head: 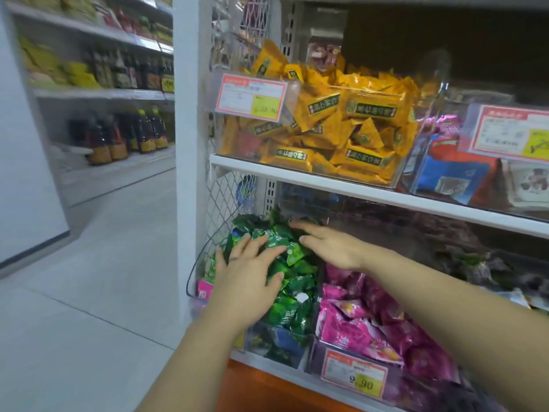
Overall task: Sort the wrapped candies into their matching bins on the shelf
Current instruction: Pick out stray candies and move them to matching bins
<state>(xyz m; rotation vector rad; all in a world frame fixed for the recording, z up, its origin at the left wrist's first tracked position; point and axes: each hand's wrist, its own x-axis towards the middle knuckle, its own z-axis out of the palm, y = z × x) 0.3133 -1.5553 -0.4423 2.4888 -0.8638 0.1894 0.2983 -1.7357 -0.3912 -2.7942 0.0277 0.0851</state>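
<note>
We see green candies (292,312) heaped in clear plastic bin (276,344), far left of lower shelf (261,365). Glossy crinkled foil, pillow-shaped, jumbled, so long axes point every which way. L hand (246,278) palm-down on heap, fingers straight & spread, gripping nothing. R hand (329,248) also flat, fingers pointing left at heap's back. Pink foil packs (356,322) in next bin to the right.

You see glossy, crinkly wrappers on the green candies (292,285) at lower centre, in a clear plastic bin (269,340). The shelf (326,182) is smooth and white.
</note>
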